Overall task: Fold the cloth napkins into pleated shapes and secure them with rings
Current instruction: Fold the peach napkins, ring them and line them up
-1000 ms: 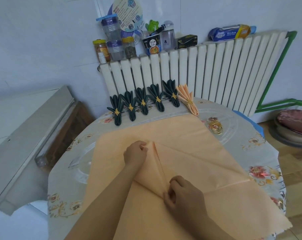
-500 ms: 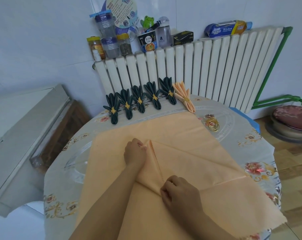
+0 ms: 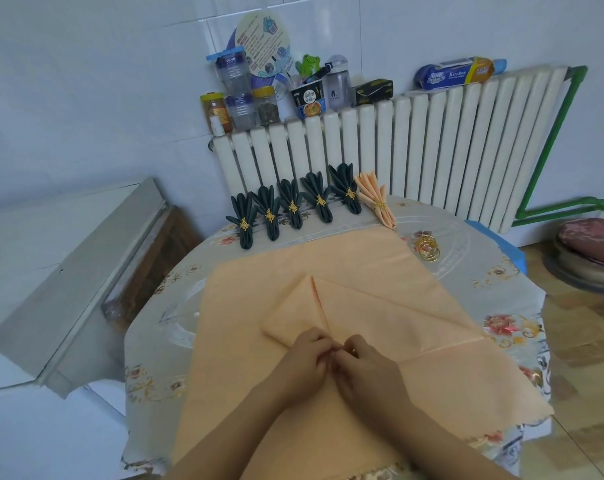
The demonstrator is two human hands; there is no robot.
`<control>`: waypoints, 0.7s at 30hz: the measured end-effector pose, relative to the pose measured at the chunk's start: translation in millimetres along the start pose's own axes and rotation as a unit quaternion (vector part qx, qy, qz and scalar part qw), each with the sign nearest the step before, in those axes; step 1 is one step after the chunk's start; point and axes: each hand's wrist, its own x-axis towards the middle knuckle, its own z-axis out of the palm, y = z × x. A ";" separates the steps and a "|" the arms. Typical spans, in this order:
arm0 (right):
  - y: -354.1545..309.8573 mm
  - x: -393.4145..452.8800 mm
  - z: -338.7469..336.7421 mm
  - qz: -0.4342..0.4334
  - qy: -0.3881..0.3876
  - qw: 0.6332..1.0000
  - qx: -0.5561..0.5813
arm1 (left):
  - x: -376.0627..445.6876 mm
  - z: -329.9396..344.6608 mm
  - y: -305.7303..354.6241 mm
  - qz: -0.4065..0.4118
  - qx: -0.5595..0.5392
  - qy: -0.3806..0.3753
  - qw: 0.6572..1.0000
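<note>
A large peach cloth napkin (image 3: 380,306) lies spread over the round table, with a triangular flap folded up the middle to a point. My left hand (image 3: 305,358) and my right hand (image 3: 362,365) meet at the near end of that flap, fingers curled and pinching the fold. Several gold rings (image 3: 428,250) lie in a loose pile to the right of the napkin. At the far edge stand several dark green pleated napkins (image 3: 293,207) with gold rings, and one peach pleated napkin (image 3: 376,200) beside them.
The table (image 3: 501,282) has a grey floral cover. A white radiator (image 3: 397,143) behind it carries jars, bottles and boxes. A grey cabinet (image 3: 68,271) stands to the left. A cushioned stool (image 3: 591,244) sits on the wooden floor at right.
My left hand left the tip of the flap and came down to its near end, beside my right hand. The flap's point now lies uncovered. The camera tilted down slightly.
</note>
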 end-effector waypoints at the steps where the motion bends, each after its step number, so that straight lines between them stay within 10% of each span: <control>1: 1.6 -2.8 -1.9 -0.007 -0.006 1.000 0.030 | -1.7 -1.4 2.6 -0.002 0.015 -0.004 1.000; 21: 69.0 -16.0 -54.9 -0.019 -0.061 0.997 -0.037 | -15.7 16.8 45.0 -0.043 0.136 0.091 0.986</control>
